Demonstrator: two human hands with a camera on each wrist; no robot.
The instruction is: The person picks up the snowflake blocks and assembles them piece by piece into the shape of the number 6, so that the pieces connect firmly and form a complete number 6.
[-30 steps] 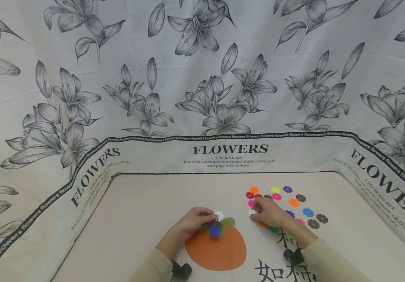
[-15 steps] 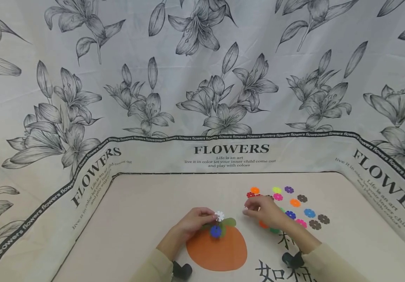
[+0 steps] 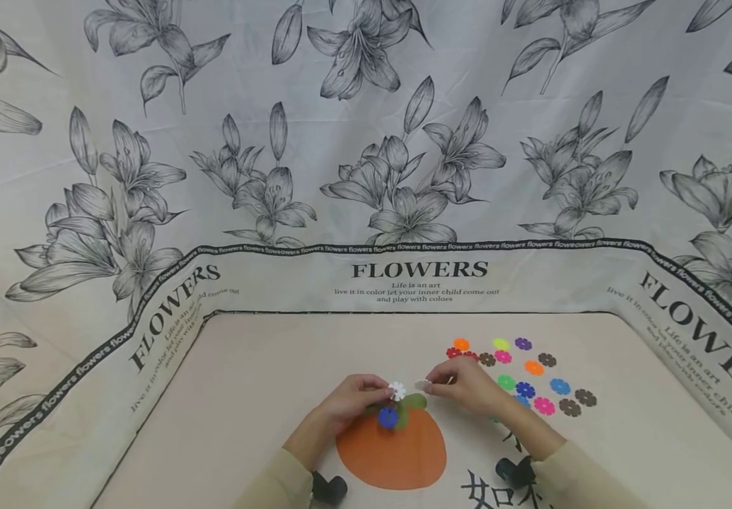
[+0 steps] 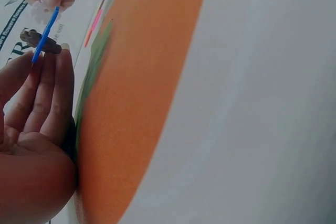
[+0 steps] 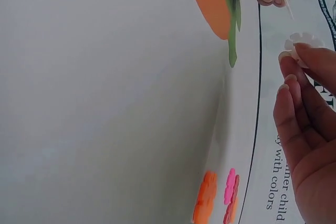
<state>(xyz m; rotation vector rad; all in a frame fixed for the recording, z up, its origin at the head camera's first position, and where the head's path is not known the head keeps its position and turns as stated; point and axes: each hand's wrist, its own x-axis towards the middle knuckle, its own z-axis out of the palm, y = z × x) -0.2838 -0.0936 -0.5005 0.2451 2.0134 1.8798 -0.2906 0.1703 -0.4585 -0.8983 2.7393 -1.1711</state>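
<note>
My left hand (image 3: 361,397) pinches a small cluster of notched interlocking discs over the printed orange persimmon (image 3: 391,456). In the head view, its white disc (image 3: 397,391) and blue disc (image 3: 387,418) show; the left wrist view adds a brown disc (image 4: 37,40) crossing the blue one. My right hand (image 3: 472,385) pinches a single white disc (image 5: 307,40) between thumb and index finger, a short way right of the cluster. In the right wrist view, the disc is raised off the tabletop, and its lower edge is hidden behind the thumb.
Several loose discs in mixed colours lie right of my right hand, among them a yellow disc (image 3: 501,344), an orange disc (image 3: 534,367) and a brown disc (image 3: 570,407). Black printed characters (image 3: 489,489) mark the tabletop (image 3: 257,375). A flower-patterned curtain (image 3: 366,155) surrounds it.
My right hand has lifted the white disc from beside the loose discs and carried it left, close to the cluster. My left hand has stayed nearly still with the cluster.
</note>
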